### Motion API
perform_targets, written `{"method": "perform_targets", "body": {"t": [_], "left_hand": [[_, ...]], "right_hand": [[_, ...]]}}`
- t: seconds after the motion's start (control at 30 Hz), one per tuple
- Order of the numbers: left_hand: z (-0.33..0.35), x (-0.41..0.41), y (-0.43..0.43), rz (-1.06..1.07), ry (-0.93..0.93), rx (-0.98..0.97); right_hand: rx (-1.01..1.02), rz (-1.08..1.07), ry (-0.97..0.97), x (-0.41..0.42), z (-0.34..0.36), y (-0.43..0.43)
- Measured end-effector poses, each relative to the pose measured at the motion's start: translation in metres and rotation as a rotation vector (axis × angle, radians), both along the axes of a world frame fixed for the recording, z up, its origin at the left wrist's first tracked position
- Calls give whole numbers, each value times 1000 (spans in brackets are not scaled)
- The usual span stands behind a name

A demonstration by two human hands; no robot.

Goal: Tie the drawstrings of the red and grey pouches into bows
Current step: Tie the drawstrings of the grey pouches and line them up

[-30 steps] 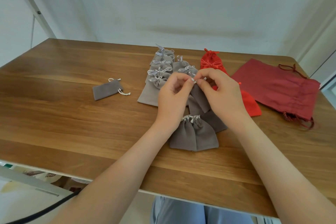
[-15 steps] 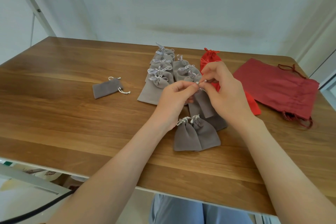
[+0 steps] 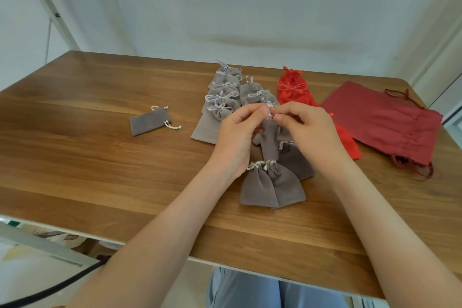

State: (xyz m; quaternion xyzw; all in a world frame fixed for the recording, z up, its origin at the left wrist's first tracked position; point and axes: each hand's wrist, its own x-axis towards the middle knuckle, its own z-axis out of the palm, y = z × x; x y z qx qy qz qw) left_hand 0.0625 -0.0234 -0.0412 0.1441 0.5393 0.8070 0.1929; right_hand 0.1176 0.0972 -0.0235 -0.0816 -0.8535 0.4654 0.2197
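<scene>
"Hands first: what are they on?"

"I see the left hand (image 3: 235, 137) and right hand (image 3: 312, 132) close together, each pinching the pale drawstring (image 3: 270, 110) of a small grey velvet pouch (image 3: 271, 142). The pouch shows between them, over the brown wooden table (image 3: 100, 157)."

"And the rest?"

"Bow-tied grey pouches (image 3: 222, 97) are stacked behind the hands, with bright red satin pouches (image 3: 292, 90) to their right. One flat grey pouch (image 3: 150, 121) lies well apart on the left."

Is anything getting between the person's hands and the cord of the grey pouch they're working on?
Nothing visible does. The left hand and right hand both pinch the drawstring of the held grey pouch.
</scene>
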Motion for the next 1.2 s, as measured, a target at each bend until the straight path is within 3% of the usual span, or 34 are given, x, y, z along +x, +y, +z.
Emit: {"method": "perform_targets", "body": {"t": [0.17, 0.4, 0.97, 1.2], "left_hand": [[5, 1, 1, -6, -63, 27], [9, 3, -3, 29, -36, 4], [5, -6, -8, -102, 208, -115], [4, -3, -7, -37, 273, -247]], "right_hand": [[-170, 63, -39, 2, 3, -1], [-261, 93, -83, 4, 6, -3], [-185, 39, -163, 5, 6, 4], [-181, 28, -189, 3, 4, 7]]}}
